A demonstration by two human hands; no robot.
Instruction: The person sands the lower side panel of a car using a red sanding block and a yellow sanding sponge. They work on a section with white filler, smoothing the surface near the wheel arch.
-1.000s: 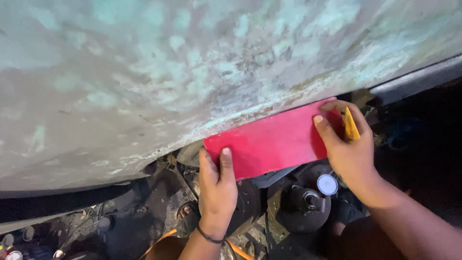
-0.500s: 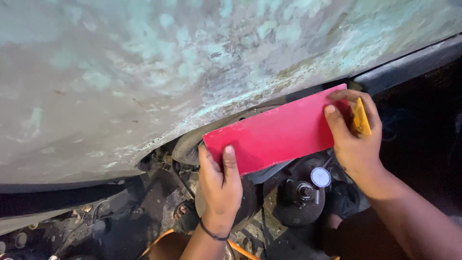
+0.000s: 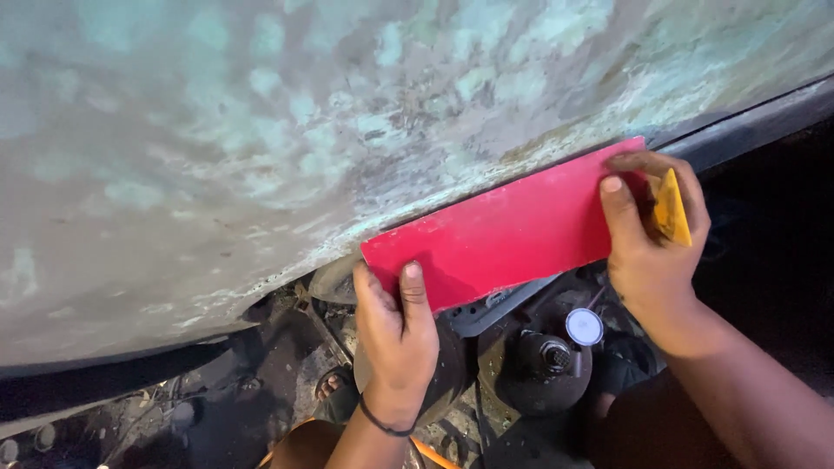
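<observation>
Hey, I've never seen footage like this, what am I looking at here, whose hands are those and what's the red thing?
This is one picture from a camera worn on a person's head, looking down at that person's own two bare hands. There is no machine.

Both hands press a flat red strip against the lower edge of a big curved metal panel, dull grey with greenish patches. The left hand, with a dark band at the wrist, holds the strip's lower left corner. The right hand steadies the right end and also holds a small yellow tool between its fingers.

Below the panel sit dark, greasy machine parts, one carrying a small round white cap.
</observation>
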